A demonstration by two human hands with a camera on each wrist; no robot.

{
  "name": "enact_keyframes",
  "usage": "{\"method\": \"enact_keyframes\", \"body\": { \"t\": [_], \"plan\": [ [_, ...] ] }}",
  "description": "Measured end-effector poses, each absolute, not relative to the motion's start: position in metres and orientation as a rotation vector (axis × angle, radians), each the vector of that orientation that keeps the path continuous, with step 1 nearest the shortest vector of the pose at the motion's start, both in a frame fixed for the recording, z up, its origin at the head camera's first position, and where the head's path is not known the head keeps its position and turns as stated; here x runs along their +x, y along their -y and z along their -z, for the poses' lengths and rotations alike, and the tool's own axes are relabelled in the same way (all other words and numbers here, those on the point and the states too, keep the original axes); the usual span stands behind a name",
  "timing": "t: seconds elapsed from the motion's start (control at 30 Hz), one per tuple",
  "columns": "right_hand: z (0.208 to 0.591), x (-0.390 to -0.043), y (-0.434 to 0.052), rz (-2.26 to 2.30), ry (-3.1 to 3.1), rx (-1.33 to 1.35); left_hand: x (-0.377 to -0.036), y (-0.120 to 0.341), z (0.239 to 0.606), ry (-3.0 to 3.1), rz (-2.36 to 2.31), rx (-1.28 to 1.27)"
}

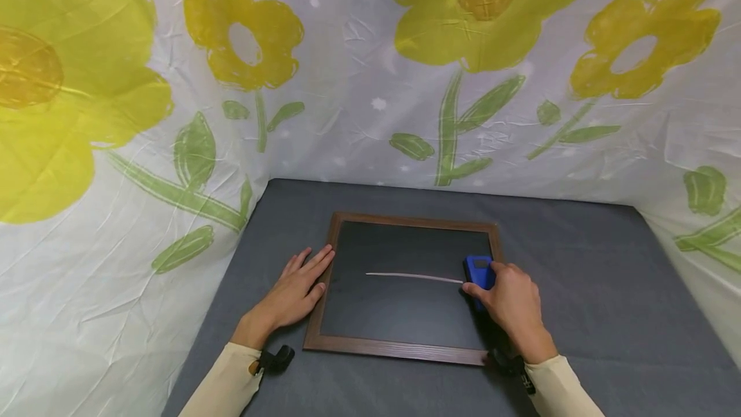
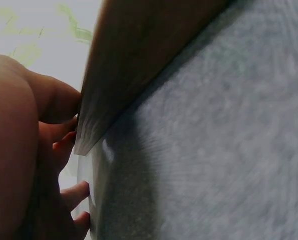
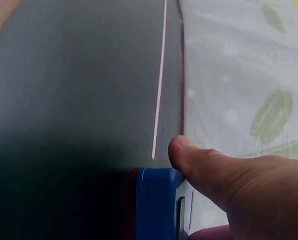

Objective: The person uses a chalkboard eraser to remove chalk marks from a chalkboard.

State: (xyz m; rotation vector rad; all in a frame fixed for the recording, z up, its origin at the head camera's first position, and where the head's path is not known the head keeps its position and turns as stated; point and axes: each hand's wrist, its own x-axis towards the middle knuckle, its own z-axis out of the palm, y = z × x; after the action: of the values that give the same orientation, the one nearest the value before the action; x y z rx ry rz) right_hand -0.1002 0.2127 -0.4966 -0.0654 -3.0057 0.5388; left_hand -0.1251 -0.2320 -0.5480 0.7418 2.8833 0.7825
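A small chalkboard in a brown wooden frame lies on the dark grey cloth. Across its middle runs one thin pinkish-white line. My right hand grips a blue board eraser between thumb and fingers at the board's right side. The right wrist view has this eraser close to the line's near end, its dark underside toward the board. With fingers extended, my left hand rests at the frame's left edge. In the left wrist view, its thumb touches the frame's side.
Dark grey cloth covers the table around the board. Behind and at both sides hangs a white sheet with yellow flowers and green leaves. A black wrist camera is strapped to the left wrist, another to the right.
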Motion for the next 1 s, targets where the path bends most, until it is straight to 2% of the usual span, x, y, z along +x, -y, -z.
{"method": "enact_keyframes", "body": {
  "t": [0.4, 1.0],
  "plan": [
    [0.490, -0.108, -0.206, -0.437, 3.065, -0.050, -0.124, 0.230, 0.547, -2.891, -0.779, 0.737],
    [0.486, -0.124, -0.154, -0.388, 3.082, 0.017, -0.123, 0.227, 0.546, -2.898, -0.781, 0.719]
  ]
}}
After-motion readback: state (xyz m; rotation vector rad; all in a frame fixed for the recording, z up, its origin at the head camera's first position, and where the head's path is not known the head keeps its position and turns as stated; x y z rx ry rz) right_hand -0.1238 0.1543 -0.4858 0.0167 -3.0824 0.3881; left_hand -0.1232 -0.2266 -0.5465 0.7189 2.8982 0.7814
